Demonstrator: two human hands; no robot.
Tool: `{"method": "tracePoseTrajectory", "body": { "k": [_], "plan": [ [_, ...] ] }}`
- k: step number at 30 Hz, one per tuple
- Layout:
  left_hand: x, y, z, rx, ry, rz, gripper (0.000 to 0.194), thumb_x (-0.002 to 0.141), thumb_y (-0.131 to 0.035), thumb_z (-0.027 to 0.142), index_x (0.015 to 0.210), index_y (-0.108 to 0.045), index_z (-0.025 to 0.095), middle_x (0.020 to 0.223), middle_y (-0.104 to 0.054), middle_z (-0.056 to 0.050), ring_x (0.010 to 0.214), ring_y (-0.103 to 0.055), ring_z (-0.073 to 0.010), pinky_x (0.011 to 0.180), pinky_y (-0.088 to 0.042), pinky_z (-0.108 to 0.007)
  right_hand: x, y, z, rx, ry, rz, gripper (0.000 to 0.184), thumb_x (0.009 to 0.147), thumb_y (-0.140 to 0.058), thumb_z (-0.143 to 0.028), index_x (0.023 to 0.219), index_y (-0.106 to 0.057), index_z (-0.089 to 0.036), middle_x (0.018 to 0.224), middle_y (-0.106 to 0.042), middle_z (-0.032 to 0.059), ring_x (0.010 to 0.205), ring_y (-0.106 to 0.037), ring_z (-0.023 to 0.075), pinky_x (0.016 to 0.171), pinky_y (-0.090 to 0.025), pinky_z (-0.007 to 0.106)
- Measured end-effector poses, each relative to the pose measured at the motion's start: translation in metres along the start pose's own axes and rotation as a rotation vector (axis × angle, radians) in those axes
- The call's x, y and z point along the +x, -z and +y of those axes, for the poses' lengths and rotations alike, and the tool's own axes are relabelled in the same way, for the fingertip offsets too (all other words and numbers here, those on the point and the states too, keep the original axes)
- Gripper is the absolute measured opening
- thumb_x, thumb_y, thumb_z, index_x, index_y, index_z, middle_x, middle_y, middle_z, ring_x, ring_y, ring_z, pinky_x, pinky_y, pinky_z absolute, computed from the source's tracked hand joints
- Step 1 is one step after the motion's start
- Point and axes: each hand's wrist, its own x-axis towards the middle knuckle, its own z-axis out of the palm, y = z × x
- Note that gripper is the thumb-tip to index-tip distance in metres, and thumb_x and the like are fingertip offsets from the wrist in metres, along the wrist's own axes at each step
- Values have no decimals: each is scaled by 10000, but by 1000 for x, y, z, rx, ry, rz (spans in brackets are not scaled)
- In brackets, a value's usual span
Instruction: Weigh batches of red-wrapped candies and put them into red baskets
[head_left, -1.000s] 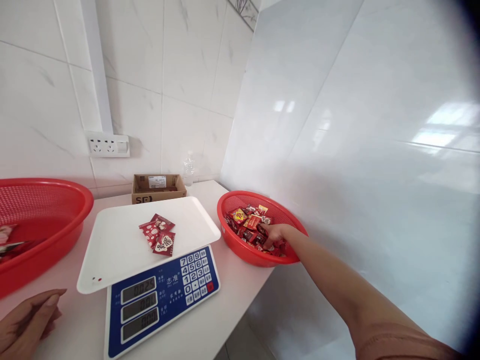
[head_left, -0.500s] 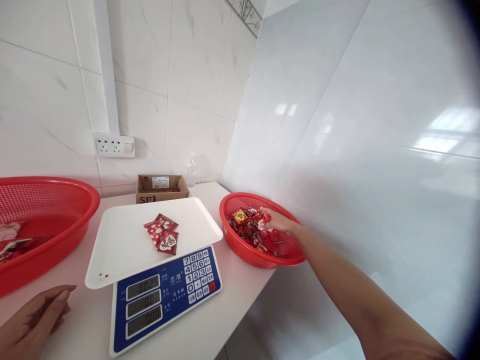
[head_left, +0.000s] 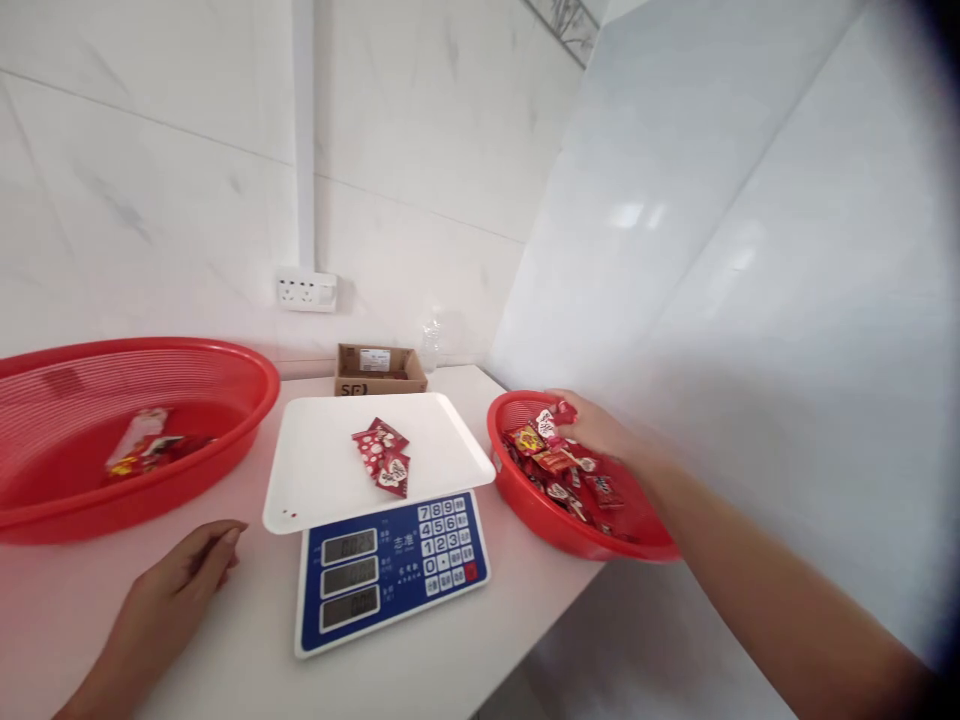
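Observation:
In the head view my right hand is over the red basket on the right, with its fingers closed on red snack packets. More small red packets lie heaped below it. My left hand rests on the white table with fingers curled and pressed together; nothing shows in them. Between my hands stands a digital scale with a blue keypad panel. Its white tray carries several small red packets in a loose, overlapping pile.
A larger red basket stands on the left, holding a few pink and red packages. Behind the scale are an open cardboard box and a clear plastic bottle. A wall socket is above. The table ends at the right front.
The view has swung left, so everything sits further right. My right hand has lifted from the packets toward the basket's far rim with red packets in its fingers. My left hand stays curled.

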Motion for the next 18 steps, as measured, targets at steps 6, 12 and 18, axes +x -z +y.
{"method": "tracePoseTrajectory", "body": {
  "k": [6, 12, 18],
  "plan": [
    [-9, 4, 17, -39, -3, -50, 492, 683, -424, 629, 916, -580, 225, 682, -588, -3, 607, -560, -158, 590, -477, -256, 9, -33, -99, 198, 225, -177, 672, 659, -559, -118, 1308, -415, -218, 1132, -602, 46, 909, -599, 173, 797, -472, 283],
    [-11, 4, 22, -90, -2, -38, 494, 679, -417, 624, 889, -579, 208, 653, -571, -3, 598, -542, -155, 574, -468, -249, 2, -78, -188, 279, 432, -433, 716, 625, -584, -98, 1313, -422, -213, 1240, -547, 60, 984, -574, 188, 767, -480, 264],
    [-13, 6, 25, -108, -9, -23, 479, 685, -420, 617, 872, -579, 205, 633, -551, 2, 566, -519, -146, 540, -448, -245, 6, -101, -208, 109, 452, -468, 741, 633, -581, -78, 1337, -395, -213, 1247, -553, 72, 1035, -556, 218, 799, -451, 289]
  ]
}}
